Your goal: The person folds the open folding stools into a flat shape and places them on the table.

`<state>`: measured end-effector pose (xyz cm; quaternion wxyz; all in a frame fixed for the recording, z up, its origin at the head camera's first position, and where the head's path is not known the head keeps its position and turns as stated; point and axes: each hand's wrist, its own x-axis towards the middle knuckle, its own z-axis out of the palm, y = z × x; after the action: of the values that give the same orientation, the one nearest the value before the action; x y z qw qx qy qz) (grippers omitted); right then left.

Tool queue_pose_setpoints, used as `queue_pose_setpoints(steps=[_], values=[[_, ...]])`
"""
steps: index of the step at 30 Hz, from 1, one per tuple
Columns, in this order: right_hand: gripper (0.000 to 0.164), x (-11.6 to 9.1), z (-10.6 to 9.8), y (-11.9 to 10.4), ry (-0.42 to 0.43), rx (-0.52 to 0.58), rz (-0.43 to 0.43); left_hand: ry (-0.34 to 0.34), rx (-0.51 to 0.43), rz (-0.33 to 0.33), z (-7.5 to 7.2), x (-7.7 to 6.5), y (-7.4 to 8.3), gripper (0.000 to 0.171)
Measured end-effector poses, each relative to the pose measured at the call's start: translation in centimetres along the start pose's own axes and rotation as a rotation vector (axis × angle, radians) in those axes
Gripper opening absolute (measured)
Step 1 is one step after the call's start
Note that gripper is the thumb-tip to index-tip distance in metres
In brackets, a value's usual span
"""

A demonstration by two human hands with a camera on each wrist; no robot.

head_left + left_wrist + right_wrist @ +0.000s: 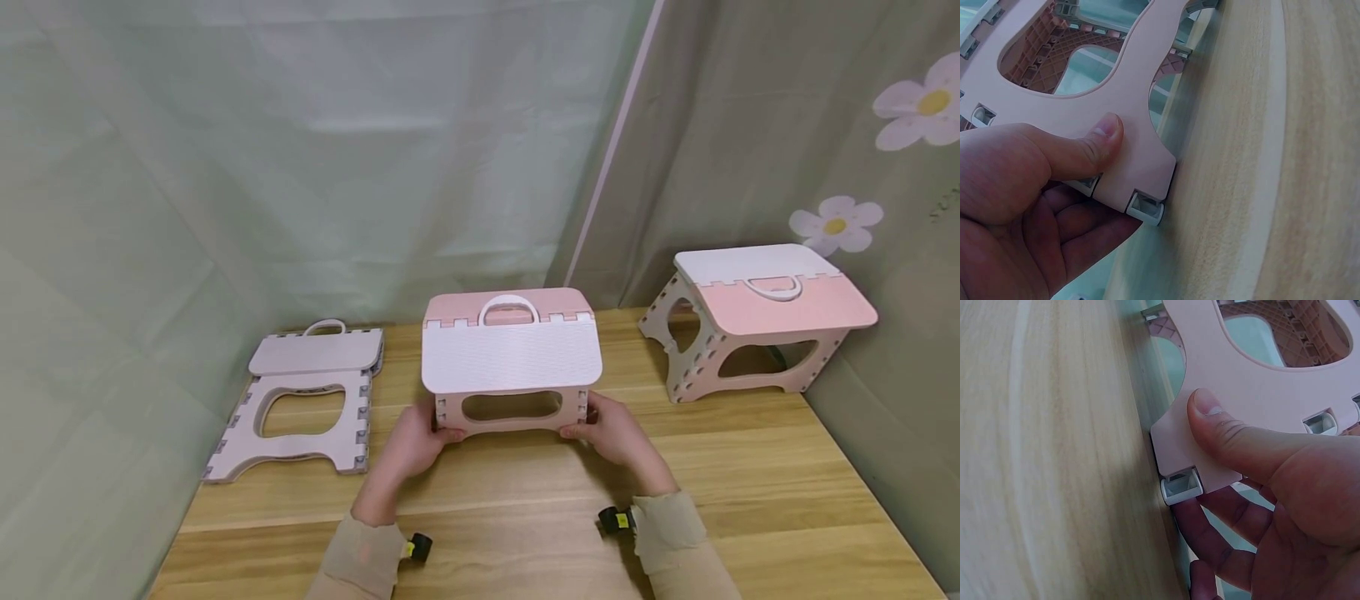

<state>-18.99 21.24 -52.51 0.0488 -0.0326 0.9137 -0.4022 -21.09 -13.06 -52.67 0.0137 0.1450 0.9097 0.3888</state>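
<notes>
A pink and white folding step stool (512, 358) stands unfolded at the middle of the table, its white half of the top toward me and its handle loop raised. My left hand (417, 439) grips its near left leg, thumb (1105, 134) flat on the pink front panel and fingers curled behind the edge. On the opposite side, my right hand (611, 429) holds the near right leg the same way, its thumb (1210, 415) pressed on the panel just above the foot. Both wrist views show the stool's feet right at the wood surface.
To the left lies a folded stool (315, 354), flat on the wooden table (510, 517). Another unfolded pink and white stool (787, 304) stands at the back right. Pale green curtains (420, 150) hang behind and on both sides, right at the table's edges.
</notes>
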Motion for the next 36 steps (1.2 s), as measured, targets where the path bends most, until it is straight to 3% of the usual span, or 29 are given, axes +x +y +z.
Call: queue_pose_setpoints(steps=[36], values=[[0.036, -0.09, 0.13, -0.05, -0.008, 0.003, -0.003, -0.01, 0.009, -0.011, -0.02, -0.08, 0.19, 0.049]])
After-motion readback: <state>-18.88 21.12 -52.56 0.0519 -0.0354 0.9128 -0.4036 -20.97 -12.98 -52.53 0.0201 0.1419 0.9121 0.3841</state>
